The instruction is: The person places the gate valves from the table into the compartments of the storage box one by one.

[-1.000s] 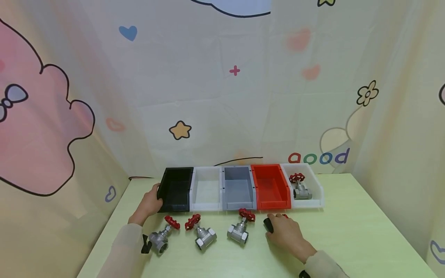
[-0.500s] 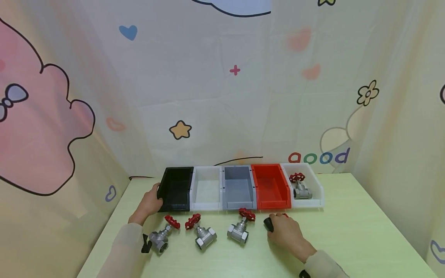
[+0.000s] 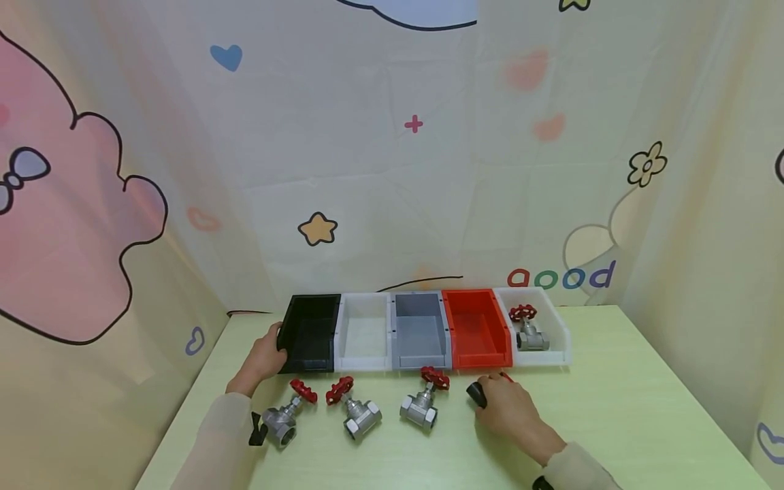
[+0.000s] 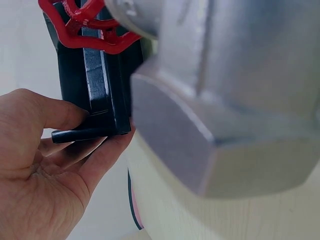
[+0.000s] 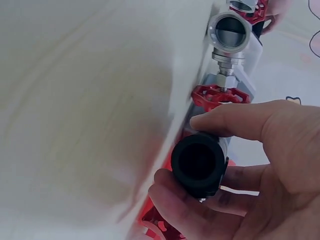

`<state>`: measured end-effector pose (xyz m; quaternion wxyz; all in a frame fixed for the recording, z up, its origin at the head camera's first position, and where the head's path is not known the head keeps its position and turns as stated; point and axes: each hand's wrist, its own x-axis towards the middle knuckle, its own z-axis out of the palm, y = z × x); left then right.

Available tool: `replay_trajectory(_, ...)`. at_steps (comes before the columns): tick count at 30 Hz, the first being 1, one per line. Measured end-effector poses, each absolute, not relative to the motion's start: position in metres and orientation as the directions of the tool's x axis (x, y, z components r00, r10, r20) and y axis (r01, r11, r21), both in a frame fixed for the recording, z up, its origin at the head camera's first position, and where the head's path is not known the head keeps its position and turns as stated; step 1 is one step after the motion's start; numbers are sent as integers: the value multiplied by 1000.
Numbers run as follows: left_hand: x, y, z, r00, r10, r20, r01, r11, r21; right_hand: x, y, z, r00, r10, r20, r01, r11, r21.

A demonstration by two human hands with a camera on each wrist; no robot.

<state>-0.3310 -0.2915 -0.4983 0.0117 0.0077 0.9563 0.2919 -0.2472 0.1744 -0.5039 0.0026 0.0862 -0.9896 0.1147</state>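
Hands apart: left (image 3: pixel 260 355) pinching black bin (image 3: pixel 309 335), right (image 3: pixel 507 406) gripping black-ended fitting (image 3: pixel 476 394).

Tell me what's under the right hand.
The right hand holds a black-ended cylindrical part, its hollow end sticking out on the left. A red piece shows just beyond the hand. The hand covers the rest, so whether these two join cannot be seen.
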Motion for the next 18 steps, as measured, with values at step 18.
replay_trajectory(18,-332,-292,-499,-999,21,-24,4,825,565,-236,176,-489,-958,-251,138,-280,922,-267)
